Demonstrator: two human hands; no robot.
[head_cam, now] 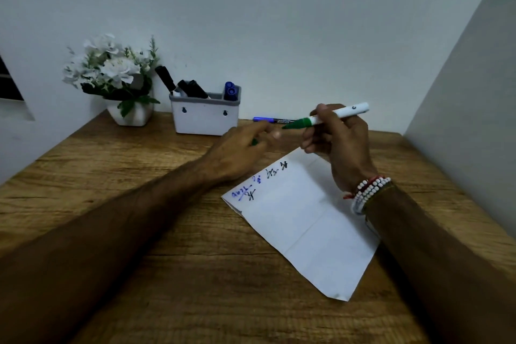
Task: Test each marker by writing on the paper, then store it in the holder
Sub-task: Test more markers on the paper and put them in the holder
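Observation:
My right hand (339, 137) grips a white marker with a green tip (326, 119), uncapped and held level above the far end of the paper (312, 226). My left hand (240, 148) rests on the table just left of the tip, with a small green piece, apparently the cap (254, 142), between its fingers. The paper carries black and blue scribbles along its left edge. A white holder with a grey rim (205, 117) stands by the wall with several black markers (190, 88) and blue markers (230, 91) in it. A thin blue pen (272, 119) lies behind my hands.
A white pot of white artificial flowers (117, 78) stands left of the holder on the wooden table (139, 170). Walls close the table at the back and right. A dark window edge shows at far left.

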